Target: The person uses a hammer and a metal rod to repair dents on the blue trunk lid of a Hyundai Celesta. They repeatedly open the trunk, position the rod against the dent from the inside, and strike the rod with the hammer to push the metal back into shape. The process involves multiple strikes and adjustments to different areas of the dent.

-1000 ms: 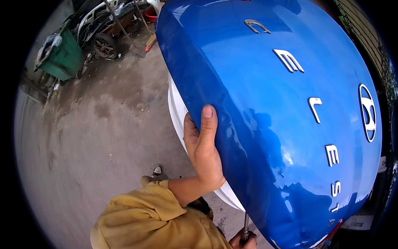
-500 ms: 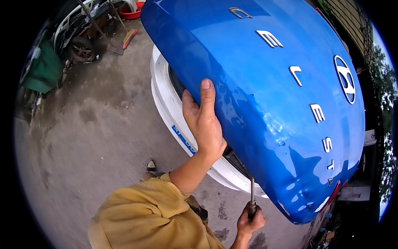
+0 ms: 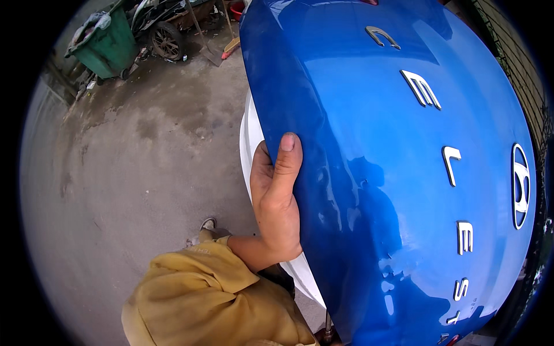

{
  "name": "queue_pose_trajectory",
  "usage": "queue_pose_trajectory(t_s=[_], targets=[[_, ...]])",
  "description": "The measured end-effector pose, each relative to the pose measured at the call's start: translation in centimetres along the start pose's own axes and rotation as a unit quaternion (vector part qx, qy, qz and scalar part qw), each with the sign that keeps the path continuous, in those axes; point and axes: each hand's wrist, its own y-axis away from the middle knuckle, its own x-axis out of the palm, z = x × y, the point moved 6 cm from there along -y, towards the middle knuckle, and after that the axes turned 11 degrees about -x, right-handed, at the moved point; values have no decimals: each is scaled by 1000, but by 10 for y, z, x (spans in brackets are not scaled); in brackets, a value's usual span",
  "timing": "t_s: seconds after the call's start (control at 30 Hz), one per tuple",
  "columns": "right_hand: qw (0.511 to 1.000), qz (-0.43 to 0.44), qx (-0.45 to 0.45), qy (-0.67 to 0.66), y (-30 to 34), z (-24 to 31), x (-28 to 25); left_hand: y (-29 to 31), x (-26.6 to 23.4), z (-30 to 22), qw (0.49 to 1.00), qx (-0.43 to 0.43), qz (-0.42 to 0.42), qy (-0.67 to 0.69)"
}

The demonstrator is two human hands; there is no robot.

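A blue car trunk lid [image 3: 358, 115] with chrome letters and a round emblem fills the right side; its painted skin has dents and creases in the lower part. My left hand [image 3: 277, 202] grips the lid's left edge, thumb on the blue paint and fingers curled behind, out of sight. At the bottom edge of the view, a sliver of my right hand [image 3: 331, 339] shows around the handle of a long-shafted screwdriver [image 3: 328, 320]. Its tip is hidden beneath the lid.
White car bodywork [image 3: 250, 132] curves below the lid. At the far left stand a green wheeled bin [image 3: 107, 52], a loose wheel [image 3: 166, 40], a shovel [image 3: 210, 53] and a broom [image 3: 232, 45]. Stained concrete floor [image 3: 144, 190] lies to the left.
The view has shifted, so the lid appears larger and lower, and my right hand and the screwdriver have slid almost out of the bottom. My left hand keeps its hold on the lid's edge.
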Motion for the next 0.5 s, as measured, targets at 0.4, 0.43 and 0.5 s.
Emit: queue_pose_trajectory(t_s=[0.4,0.43,0.5], targets=[[947,169,176,-207,8,9,-19,2,-7,-16,995,68,31,-65],[954,160,183,-177,5,15,-25,1,-5,-13,994,54,62,-65],[976,120,145,-113,10,9,-20,0,-7,-11,994,53,74,-67]])
